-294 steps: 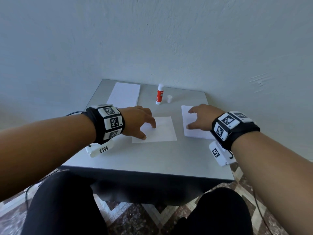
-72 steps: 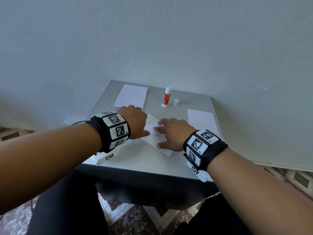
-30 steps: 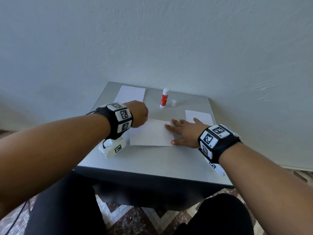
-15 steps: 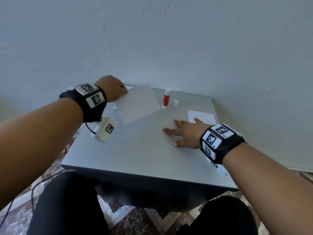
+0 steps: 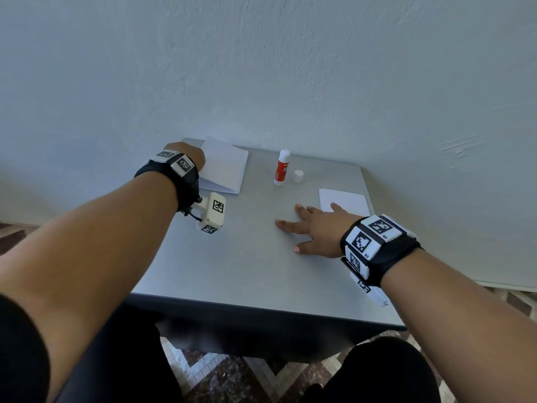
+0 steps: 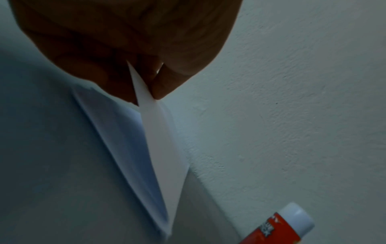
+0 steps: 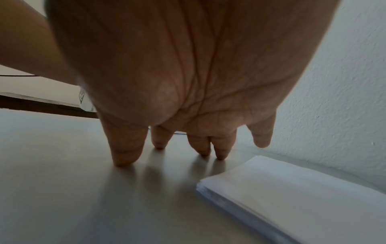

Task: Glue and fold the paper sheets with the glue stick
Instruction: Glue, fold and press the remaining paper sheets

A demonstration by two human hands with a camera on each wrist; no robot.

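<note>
One grey square tabletop (image 5: 232,257) is carrying two piles of white paper sheets (image 5: 223,167) (image 5: 345,199), one red-and-white glue stick (image 5: 282,167) and one small white cap (image 5: 298,175); two hands (image 5: 186,152) (image 5: 316,228) are showing.

Head view high, looking down over the table (image 5: 238,257), left wrist view close under the pinching fingers (image 6: 167,85), sharing the glue stick (image 5: 282,167), right wrist view low beneath the palm

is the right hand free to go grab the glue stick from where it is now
Probably yes. The right hand lies open and flat on the table, holding nothing. The glue stick stands upright just beyond its fingertips, with only bare tabletop between them; its cap sits to one side.
</note>
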